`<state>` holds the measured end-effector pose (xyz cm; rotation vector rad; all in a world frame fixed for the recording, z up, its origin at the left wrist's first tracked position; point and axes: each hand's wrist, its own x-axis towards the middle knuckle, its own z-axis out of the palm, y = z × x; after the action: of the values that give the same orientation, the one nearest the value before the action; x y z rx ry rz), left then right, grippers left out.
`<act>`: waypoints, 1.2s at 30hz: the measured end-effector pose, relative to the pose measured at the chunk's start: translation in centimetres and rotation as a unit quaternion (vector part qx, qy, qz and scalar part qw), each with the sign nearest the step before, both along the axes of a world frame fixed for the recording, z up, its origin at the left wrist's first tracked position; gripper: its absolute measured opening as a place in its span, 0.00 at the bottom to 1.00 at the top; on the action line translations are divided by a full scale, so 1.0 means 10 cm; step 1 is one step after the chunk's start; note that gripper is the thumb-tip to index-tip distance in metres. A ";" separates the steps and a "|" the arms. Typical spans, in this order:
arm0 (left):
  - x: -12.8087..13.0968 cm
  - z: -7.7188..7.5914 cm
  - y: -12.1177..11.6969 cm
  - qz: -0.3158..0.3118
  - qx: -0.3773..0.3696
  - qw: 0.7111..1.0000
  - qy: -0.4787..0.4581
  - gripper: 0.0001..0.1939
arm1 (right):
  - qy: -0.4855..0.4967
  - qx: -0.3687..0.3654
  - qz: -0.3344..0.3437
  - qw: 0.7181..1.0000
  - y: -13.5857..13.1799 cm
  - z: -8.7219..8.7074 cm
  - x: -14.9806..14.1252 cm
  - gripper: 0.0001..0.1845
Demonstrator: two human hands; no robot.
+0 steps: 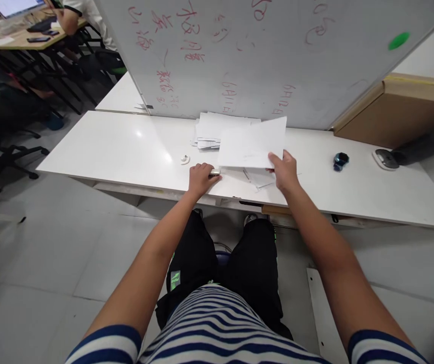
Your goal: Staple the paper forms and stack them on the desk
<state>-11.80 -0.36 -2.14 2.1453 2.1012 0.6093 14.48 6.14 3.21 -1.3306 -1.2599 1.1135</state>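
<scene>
My right hand (286,169) pinches the near right corner of a white sheet of paper (253,141), thumb on top. The sheet is raised and tilted over the desk. My left hand (201,179) is closed round a small silver-white object (214,172) at the desk's front edge, close to the sheet's near left corner; most of it is hidden, so its kind cannot be told. Behind the raised sheet lies a stack of papers (208,127), partly covered. A small white curved item (185,160) sits left of my left hand. Thin, pen-like things (246,175) lie below the sheet.
A whiteboard (202,65) with red writing stands along the back of the white desk (126,146). To the right are a dark watch (340,161), a white-rimmed device (386,159) and a cardboard box (391,108). At far left, a person (91,20) is by another table.
</scene>
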 end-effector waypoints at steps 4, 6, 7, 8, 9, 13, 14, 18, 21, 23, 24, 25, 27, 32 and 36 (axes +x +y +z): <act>-0.01 -0.02 0.02 -0.005 -0.005 1.000 0.016 0.17 | 0.014 -0.023 -0.025 0.999 0.79 0.07 -0.43 0.13; -0.01 -0.03 0.02 -0.008 -0.005 1.000 0.023 0.18 | -0.028 -0.041 -0.029 0.998 1.08 0.01 -0.62 0.16; -0.01 -0.03 0.02 -0.008 -0.002 1.000 0.026 0.18 | -0.058 -0.050 -0.033 0.996 1.19 -0.04 -0.70 0.19; -0.01 -0.04 0.03 -0.008 0.001 1.000 0.027 0.18 | -0.098 -0.050 -0.039 0.993 1.25 -0.08 -0.76 0.23; -0.02 -0.05 0.03 -0.008 0.004 1.000 0.027 0.19 | -0.144 -0.039 -0.046 0.988 1.28 -0.13 -0.79 0.27; -0.02 -0.07 0.04 -0.006 0.006 1.000 0.025 0.19 | -0.289 0.067 -0.051 0.954 1.05 -0.23 -0.68 0.35; -0.02 -0.07 0.04 -0.005 0.005 1.000 0.024 0.18 | -0.315 0.091 -0.040 0.944 0.95 -0.25 -0.61 0.33; -0.02 -0.08 0.06 -0.001 0.005 1.000 0.020 0.18 | -0.415 0.110 0.013 0.903 0.53 -0.33 -0.22 0.28; -0.02 -0.08 0.06 0.001 0.008 1.000 0.013 0.18 | -0.462 0.054 0.022 0.885 0.32 -0.41 0.08 0.34; -0.02 -0.08 0.06 0.002 0.011 1.000 0.009 0.18 | -0.483 -0.002 0.023 0.875 0.25 -0.45 0.23 0.41; -0.02 -0.08 0.06 0.002 0.013 1.000 0.008 0.18 | -0.491 -0.030 0.024 0.870 0.23 -0.48 0.28 0.45; -0.02 -0.08 0.06 0.003 0.014 1.000 0.008 0.18 | -0.497 -0.054 0.025 0.866 0.22 -0.50 0.33 0.48; -0.01 -0.07 0.06 0.003 0.016 1.000 0.009 0.17 | -0.507 -0.082 0.029 0.858 0.22 -0.53 0.40 0.52; -0.01 -0.08 0.06 0.009 0.023 0.999 0.024 0.18 | -0.527 -0.106 0.029 0.842 0.29 -0.63 0.51 0.57; -0.01 -0.06 0.07 0.006 0.012 0.999 0.032 0.18 | -0.536 -0.111 0.014 0.837 0.30 -0.72 0.59 0.58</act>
<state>-11.90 0.30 -2.78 2.1937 2.1511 0.5775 20.33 9.15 -3.99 -2.2619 -1.9570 0.4666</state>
